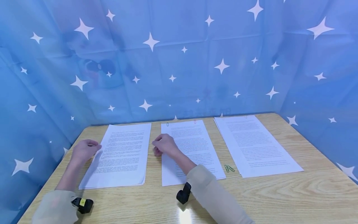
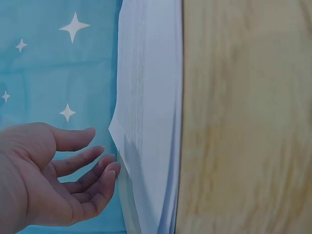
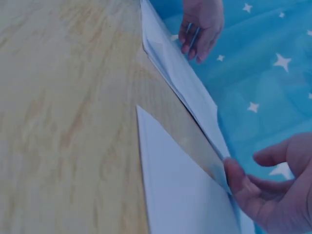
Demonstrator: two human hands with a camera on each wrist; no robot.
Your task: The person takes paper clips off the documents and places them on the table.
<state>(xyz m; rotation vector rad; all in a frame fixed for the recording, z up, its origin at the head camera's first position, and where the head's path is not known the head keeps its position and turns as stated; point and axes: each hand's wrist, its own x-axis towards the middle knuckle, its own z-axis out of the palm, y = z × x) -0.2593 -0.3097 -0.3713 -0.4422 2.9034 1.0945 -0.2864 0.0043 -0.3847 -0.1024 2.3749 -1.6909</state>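
Note:
Three stacks of printed paper lie on a wooden table. Beside the left edge of the left stack (image 1: pixel 126 149) is my left hand (image 1: pixel 85 150), its fingertips right at the sheets. The left wrist view shows that hand (image 2: pixel 63 180) with loosely bent fingers, thumb apart, nothing between them. My right hand (image 1: pixel 165 144) hovers over the gap between the left stack and the middle stack (image 1: pixel 193 146), overlapping the latter's left edge. In the right wrist view its thumb and fingers (image 3: pixel 243 190) are apart and loosely bent, with no object visible among them.
Along the middle stack's top edge sit a dark green paper clip (image 1: pixel 167 124) and a red paper clip (image 1: pixel 195 121). Loose green paper clips (image 1: pixel 230 168) lie between it and the right stack (image 1: pixel 251 146). A blue star-patterned curtain (image 1: pixel 179 62) surrounds the table (image 1: pixel 313 193).

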